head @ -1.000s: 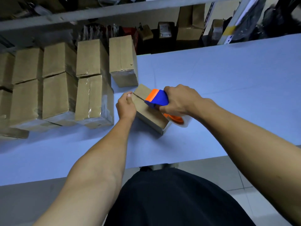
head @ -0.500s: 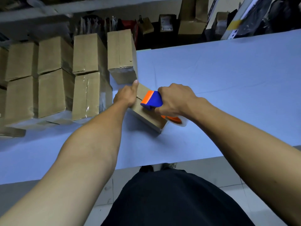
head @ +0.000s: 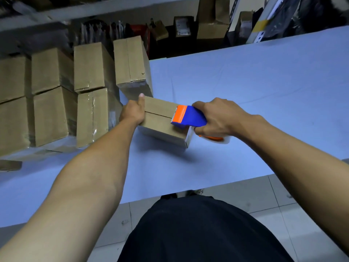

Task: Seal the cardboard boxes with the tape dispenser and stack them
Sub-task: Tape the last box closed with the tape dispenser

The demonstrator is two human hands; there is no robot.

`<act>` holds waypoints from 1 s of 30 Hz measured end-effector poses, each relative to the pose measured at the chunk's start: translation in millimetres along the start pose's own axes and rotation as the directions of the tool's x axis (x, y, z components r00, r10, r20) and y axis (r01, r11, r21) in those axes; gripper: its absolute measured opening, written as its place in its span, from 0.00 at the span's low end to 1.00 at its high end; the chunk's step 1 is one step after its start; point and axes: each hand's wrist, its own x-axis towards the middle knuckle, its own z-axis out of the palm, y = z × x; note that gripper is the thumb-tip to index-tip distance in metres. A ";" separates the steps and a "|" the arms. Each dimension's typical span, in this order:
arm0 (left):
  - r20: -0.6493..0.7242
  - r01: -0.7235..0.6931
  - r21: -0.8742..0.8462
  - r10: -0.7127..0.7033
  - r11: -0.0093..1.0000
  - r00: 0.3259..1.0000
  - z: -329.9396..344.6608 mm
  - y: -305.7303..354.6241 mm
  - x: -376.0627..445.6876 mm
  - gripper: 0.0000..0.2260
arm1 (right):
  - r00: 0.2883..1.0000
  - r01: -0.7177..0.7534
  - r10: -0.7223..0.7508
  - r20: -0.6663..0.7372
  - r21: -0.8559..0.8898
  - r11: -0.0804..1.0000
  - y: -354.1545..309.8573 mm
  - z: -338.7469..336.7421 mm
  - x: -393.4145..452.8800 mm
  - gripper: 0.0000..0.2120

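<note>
The open cardboard box [head: 160, 120] lies near the front edge of the table [head: 245, 76], just right of the stacked boxes [head: 56, 95] along its left side. Its top seam runs left to right and shows no tape yet.

Your left hand [head: 132, 112] braces the box's left end, thumb extended up along the far corner, the other fingers hidden behind the box. Your right hand [head: 217, 118] is wrapped firmly around the handle of the tape dispenser [head: 188, 116], whose orange blade end rests on the seam at the box's right end.

Handling: expect the box to be light and stiff, with flaps that give under pressure. It is likely to slide on the smooth covering, so keep it braced at the end opposite the dispenser. Grip the walls and corners, not the flap centres. The tape roll is mostly hidden under your hand.

Surface and room: the table carries a pale blue covering with faint creases. Tiled floor shows below the front edge. Behind the far edge, a dim shelf [head: 113, 8] holds assorted cartons and packets
</note>
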 end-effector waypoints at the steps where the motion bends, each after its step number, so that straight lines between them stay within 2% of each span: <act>1: -0.008 -0.012 -0.010 0.012 1.000 1.000 1.5 -1.4 -0.4 0.29 | 1.000 0.001 -0.001 0.002 -0.005 1.000 4.7 1.2 -0.7 0.21; 7: 0.003 -0.020 -0.083 0.021 0.996 1.000 3.1 -1.3 -6.3 0.27 | 1.000 0.013 -0.012 -0.014 0.052 0.999 16.9 14.8 -5.0 0.20; 14: -0.017 0.035 -0.029 -0.035 0.999 0.999 8.6 5.4 -10.7 0.29 | 0.997 0.030 -0.021 -0.080 0.112 0.993 21.1 23.4 -19.7 0.18; 17: -0.014 0.042 -0.042 -0.043 0.998 0.999 6.6 4.8 -8.3 0.30 | 0.997 0.018 -0.009 -0.078 0.110 0.994 26.9 30.2 -24.3 0.18; 21: -0.019 0.051 -0.054 -0.052 0.997 0.998 9.5 6.2 -9.9 0.27 | 0.996 0.024 -0.011 -0.093 0.139 0.990 36.0 36.3 -29.0 0.19; 30: -0.025 0.074 -0.069 -0.076 0.995 0.997 8.7 6.3 -10.7 0.31 | 0.994 0.029 -0.009 -0.113 0.169 0.985 45.1 45.6 -36.9 0.21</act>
